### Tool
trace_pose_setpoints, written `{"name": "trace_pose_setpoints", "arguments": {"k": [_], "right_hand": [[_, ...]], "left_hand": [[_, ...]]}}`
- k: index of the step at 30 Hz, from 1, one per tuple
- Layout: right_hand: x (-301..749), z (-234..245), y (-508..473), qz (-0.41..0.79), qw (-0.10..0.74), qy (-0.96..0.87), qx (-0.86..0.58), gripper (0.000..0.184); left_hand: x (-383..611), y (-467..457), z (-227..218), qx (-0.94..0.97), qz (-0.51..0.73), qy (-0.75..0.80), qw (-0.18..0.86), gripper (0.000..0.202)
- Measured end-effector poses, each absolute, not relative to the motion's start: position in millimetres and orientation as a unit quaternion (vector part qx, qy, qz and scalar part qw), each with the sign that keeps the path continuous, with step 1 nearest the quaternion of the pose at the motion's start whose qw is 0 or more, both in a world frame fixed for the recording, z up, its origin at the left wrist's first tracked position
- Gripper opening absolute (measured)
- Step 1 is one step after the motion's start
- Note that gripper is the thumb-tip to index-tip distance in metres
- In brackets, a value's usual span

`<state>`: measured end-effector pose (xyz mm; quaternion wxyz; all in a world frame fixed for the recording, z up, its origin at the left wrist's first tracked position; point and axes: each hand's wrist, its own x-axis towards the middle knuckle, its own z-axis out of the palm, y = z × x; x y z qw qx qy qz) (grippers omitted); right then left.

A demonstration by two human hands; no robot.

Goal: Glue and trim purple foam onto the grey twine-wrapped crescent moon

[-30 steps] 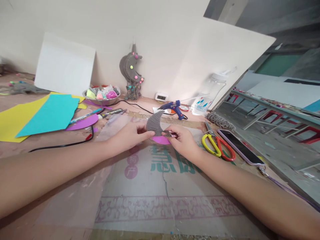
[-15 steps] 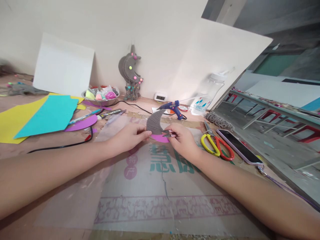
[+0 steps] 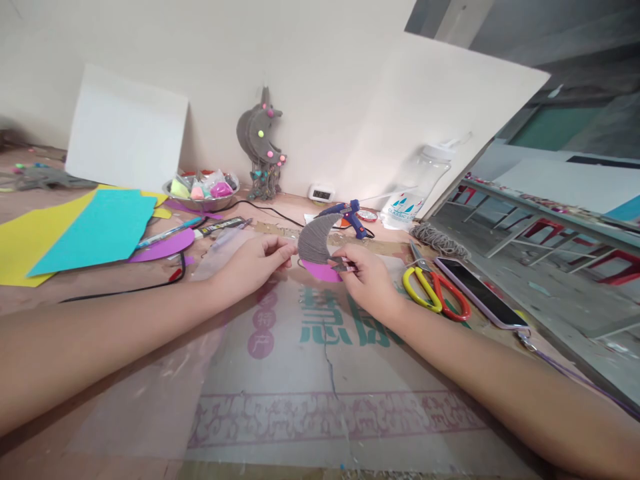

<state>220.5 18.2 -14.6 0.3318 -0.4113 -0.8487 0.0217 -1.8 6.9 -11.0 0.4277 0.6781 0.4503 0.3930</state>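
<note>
A crescent moon (image 3: 315,241) of purple card, mostly wrapped in grey yarn, stands up over the middle of the work surface. Its lower curve shows bare purple. My right hand (image 3: 367,277) is closed on its lower right end, where dark pointed bits show by the fingertips. My left hand (image 3: 263,263) is pinched just left of the crescent, a small gap from its edge. A thin strand of yarn seems to run between those fingers and the card; most of it is hidden. Under both hands lies a printed plastic sheet (image 3: 280,373).
Scissors (image 3: 435,290), a phone (image 3: 480,293) and a grey yarn bundle (image 3: 440,240) lie right. Behind are a blue glue gun (image 3: 356,217), a clear bottle (image 3: 415,190) and a bowl (image 3: 200,200) of clay packets. Coloured card (image 3: 100,230) lies left; a finished moon ornament (image 3: 261,140) hangs behind.
My left hand has drawn slightly left, off the crescent's edge. The crescent has shifted a little right and up in my right hand, and more of its purple edge shows.
</note>
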Motion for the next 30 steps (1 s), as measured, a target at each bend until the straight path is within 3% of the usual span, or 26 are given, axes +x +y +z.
{"name": "trace_pose_setpoints", "arguments": {"k": [6,12,21,26,30], "right_hand": [[220.4,-15.3,18.6,0.027,0.331,-0.851,-0.407,0.021],[219.5,-14.8,18.5,0.038,0.324,-0.856,-0.402,0.019],[219.4,-14.0,18.0,0.03,0.327,-0.854,-0.404,0.018],[220.1,-15.2,18.9,0.036,0.32,-0.857,-0.402,0.02],[218.9,-14.3,18.1,0.044,0.308,-0.864,-0.397,0.023]], "left_hand": [[-2.9,5.8,-4.6,0.718,0.406,0.434,0.362,0.036],[-3.7,2.6,-7.3,0.718,0.37,0.437,0.396,0.031],[-2.6,4.9,-3.7,0.725,0.403,0.449,0.331,0.031],[-3.4,7.0,-4.6,0.685,0.431,0.465,0.36,0.032],[-2.3,7.1,-5.6,0.719,0.385,0.427,0.39,0.034]]}}
